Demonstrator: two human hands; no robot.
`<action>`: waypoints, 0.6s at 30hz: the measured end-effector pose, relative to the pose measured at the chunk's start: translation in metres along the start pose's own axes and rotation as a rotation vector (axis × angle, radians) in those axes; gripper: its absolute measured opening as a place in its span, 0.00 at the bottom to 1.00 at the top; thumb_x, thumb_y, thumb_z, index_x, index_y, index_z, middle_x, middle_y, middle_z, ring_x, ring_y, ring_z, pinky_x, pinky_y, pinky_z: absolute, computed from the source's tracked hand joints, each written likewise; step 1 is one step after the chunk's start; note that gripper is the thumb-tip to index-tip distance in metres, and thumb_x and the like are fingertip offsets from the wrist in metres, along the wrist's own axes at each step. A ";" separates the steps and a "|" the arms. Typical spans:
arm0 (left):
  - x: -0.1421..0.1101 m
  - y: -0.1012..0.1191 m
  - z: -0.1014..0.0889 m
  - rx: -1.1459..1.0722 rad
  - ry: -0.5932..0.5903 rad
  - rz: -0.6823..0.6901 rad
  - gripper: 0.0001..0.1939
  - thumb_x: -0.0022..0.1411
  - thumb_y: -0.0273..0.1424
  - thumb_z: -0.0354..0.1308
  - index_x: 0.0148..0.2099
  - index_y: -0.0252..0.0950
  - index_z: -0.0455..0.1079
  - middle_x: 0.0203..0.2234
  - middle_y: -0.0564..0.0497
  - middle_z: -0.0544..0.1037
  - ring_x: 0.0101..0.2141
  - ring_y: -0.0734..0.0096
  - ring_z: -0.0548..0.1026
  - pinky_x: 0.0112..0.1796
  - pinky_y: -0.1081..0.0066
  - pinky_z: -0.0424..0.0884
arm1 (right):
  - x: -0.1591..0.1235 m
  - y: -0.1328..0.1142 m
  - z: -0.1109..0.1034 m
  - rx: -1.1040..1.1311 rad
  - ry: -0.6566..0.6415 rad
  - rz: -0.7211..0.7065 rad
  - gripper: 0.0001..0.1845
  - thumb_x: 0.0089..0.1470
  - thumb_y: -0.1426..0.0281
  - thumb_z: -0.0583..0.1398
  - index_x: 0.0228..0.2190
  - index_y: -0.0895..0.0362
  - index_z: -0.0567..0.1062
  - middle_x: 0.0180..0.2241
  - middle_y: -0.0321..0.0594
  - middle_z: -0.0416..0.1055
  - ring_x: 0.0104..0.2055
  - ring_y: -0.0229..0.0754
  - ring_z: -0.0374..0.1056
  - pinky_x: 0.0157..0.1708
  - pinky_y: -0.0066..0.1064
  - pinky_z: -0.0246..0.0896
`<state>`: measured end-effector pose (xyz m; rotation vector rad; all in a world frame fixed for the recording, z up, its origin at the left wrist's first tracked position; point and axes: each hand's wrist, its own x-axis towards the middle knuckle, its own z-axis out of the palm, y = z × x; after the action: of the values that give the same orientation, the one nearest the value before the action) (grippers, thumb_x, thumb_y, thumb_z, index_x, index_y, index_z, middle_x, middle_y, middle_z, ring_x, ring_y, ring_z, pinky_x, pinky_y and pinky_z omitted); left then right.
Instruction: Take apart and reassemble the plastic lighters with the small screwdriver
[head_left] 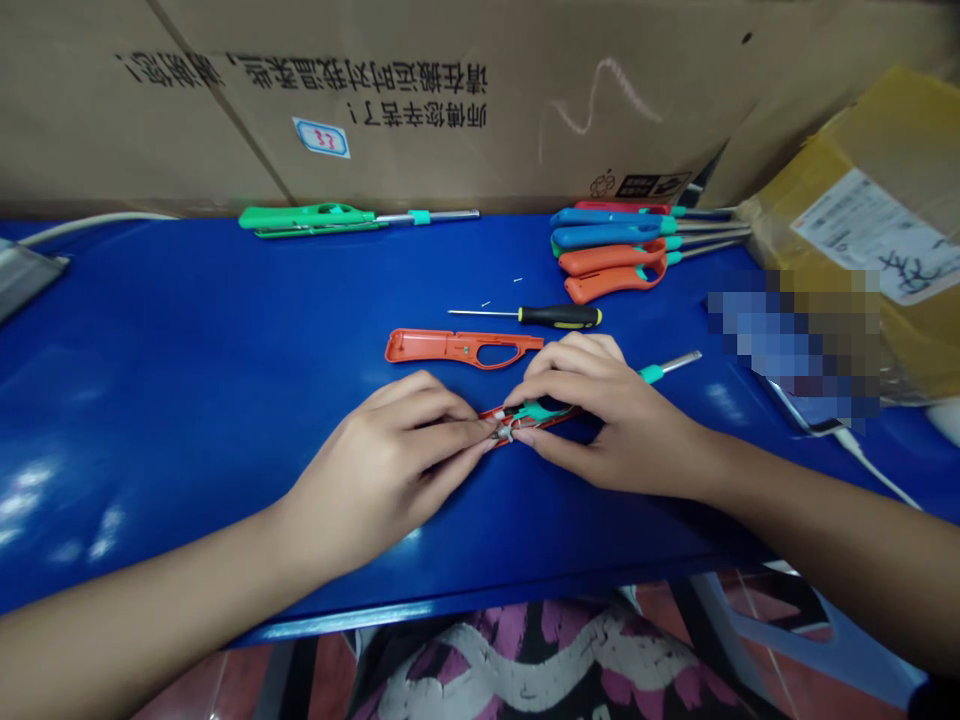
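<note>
An opened orange gas lighter [511, 424] lies low over the blue table, its inner parts bare and a teal trigger [538, 411] showing. From its right end a metal tube [681, 363] with a teal collar sticks out. My left hand [382, 465] is closed, its fingertips pinched at small parts in the lighter's left portion; fingers cover most of that end. My right hand [611, 420] grips the lighter from the right, thumb below and fingers above. Just beyond, the loose orange half shell [427, 347] rests inner side up.
Behind the shell lie a black-and-yellow screwdriver [559, 316] and small screws [517, 280]. A green lighter [307, 218] lies at the back. Several blue and orange lighters [615, 262] sit back right, near a phone [795, 375] with a cable and a yellow package [862, 230]. Cardboard [420, 150] walls the rear.
</note>
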<state>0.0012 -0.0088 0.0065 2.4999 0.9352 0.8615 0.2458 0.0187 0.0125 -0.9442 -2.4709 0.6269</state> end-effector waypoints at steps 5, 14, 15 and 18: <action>0.000 0.000 0.005 -0.012 0.014 -0.001 0.11 0.67 0.27 0.63 0.51 0.36 0.76 0.37 0.48 0.83 0.36 0.68 0.78 0.41 0.66 0.75 | 0.000 0.001 0.004 0.004 -0.044 -0.027 0.08 0.60 0.68 0.63 0.43 0.50 0.77 0.41 0.37 0.73 0.47 0.44 0.65 0.49 0.40 0.49; 0.003 0.001 0.007 -0.090 0.041 -0.136 0.06 0.65 0.29 0.66 0.43 0.36 0.73 0.33 0.54 0.80 0.33 0.74 0.75 0.36 0.74 0.73 | 0.000 0.003 0.010 -0.064 -0.007 -0.065 0.06 0.62 0.67 0.63 0.42 0.48 0.79 0.41 0.38 0.71 0.45 0.43 0.65 0.48 0.40 0.49; 0.002 0.001 0.007 -0.093 0.033 -0.140 0.07 0.64 0.30 0.66 0.43 0.36 0.73 0.33 0.54 0.80 0.33 0.74 0.75 0.36 0.74 0.72 | 0.000 0.003 0.010 -0.072 -0.002 -0.068 0.06 0.62 0.67 0.63 0.41 0.49 0.79 0.41 0.38 0.71 0.45 0.43 0.65 0.47 0.40 0.49; 0.001 0.002 0.003 -0.067 -0.013 -0.151 0.10 0.63 0.31 0.67 0.45 0.36 0.72 0.35 0.53 0.80 0.35 0.71 0.75 0.37 0.72 0.73 | 0.001 0.002 0.010 -0.073 -0.005 -0.064 0.06 0.62 0.66 0.62 0.41 0.50 0.79 0.41 0.38 0.71 0.46 0.43 0.65 0.48 0.40 0.49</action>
<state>0.0045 -0.0092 0.0059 2.3419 1.0569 0.8137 0.2404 0.0181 0.0036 -0.8876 -2.5327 0.5224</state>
